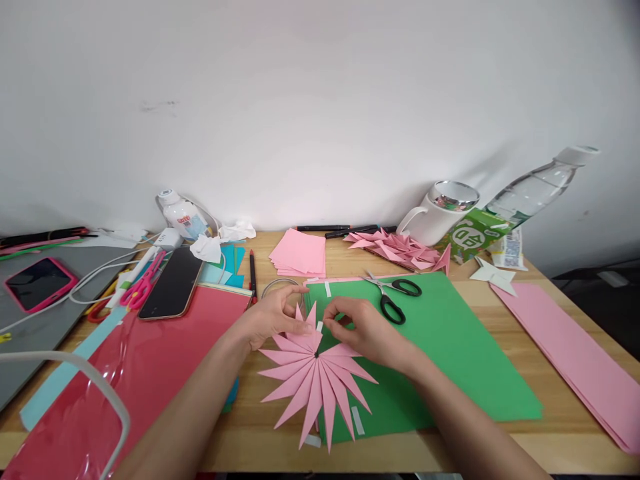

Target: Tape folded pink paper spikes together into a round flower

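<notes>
A pink folded-paper fan of pointed petals (315, 380) lies on the wooden table, partly over a green sheet (450, 347). My left hand (273, 319) pinches the upper petals near the fan's centre. My right hand (363, 330) is closed in a pinch on a small white strip of tape (319, 327) at the top of the fan. Black-handled scissors (393, 297) lie on the green sheet just beyond my right hand. More white tape strips (358, 420) stick to the green sheet.
A red sheet (150, 360) with a phone (173, 283) on it lies left. At the back are pink squares (299, 253), folded pink pieces (400, 248), a white mug (437, 212), a green carton (473, 237), a plastic bottle (537, 187). Pink paper (575, 360) covers the right edge.
</notes>
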A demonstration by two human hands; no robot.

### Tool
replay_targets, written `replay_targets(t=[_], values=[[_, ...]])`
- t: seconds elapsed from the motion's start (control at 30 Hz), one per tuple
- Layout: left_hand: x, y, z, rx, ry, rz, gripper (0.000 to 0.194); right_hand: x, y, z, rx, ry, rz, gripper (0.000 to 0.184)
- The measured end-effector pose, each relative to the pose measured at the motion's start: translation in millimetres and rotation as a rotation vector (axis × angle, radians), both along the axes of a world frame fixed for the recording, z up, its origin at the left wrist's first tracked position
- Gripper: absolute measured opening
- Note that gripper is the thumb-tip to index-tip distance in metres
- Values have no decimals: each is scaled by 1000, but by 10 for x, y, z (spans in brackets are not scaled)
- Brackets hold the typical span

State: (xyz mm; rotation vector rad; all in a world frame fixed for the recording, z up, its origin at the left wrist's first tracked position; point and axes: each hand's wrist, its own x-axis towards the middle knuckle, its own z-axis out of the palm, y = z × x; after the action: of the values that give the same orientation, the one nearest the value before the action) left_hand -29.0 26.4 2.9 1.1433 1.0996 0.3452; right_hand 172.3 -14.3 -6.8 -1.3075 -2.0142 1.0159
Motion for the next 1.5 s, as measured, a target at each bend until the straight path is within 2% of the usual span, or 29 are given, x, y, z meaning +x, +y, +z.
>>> replay_targets(t=[0.1,0.2,0.33,0.53,0.63,0.7,0.77,0.83,0.97,1.0,1.07,1.13,1.2,1.33,1.5], values=[[7,-7,18,1,-10,13,84,22,17,11,-168,102,25,23],[10,-7,26,10,-10,12,84,18,19,6,-233,238,62,25],[25,-13,55,13,-12,19,85,-16,30,-45,-261,248,16,21],[25,-24,111,55,-59,46,89,45,103,-102,-552,258,-21,13],[-5,-7,110,63,-59,64,85,118,142,-101,-603,283,-95,12],[-18,5,105,62,-54,91,83,156,168,-107,-548,355,-148,12],[-15,11,107,46,-55,135,81,178,191,-123,-379,393,-216,17],[-4,11,119,24,-72,182,81,194,209,-146,-195,346,-294,19],[3,9,134,-4,-133,230,81,292,253,-212,-4,125,-465,27],[-3,11,130,-6,-143,232,81,342,273,-236,65,39,-549,27],[-18,18,116,-6,-148,234,79,464,326,-292,299,-148,-741,24],[-28,26,101,-7,-134,235,78,583,390,-354,421,-298,-846,28],[-27,28,92,-22,-120,240,80,661,449,-407,423,-471,-853,37],[-1,14,88,-75,-158,242,72,663,509,-463,366,-670,-751,46],[16,-3,68,-92,-192,235,54,627,491,-465,308,-695,-749,25]])
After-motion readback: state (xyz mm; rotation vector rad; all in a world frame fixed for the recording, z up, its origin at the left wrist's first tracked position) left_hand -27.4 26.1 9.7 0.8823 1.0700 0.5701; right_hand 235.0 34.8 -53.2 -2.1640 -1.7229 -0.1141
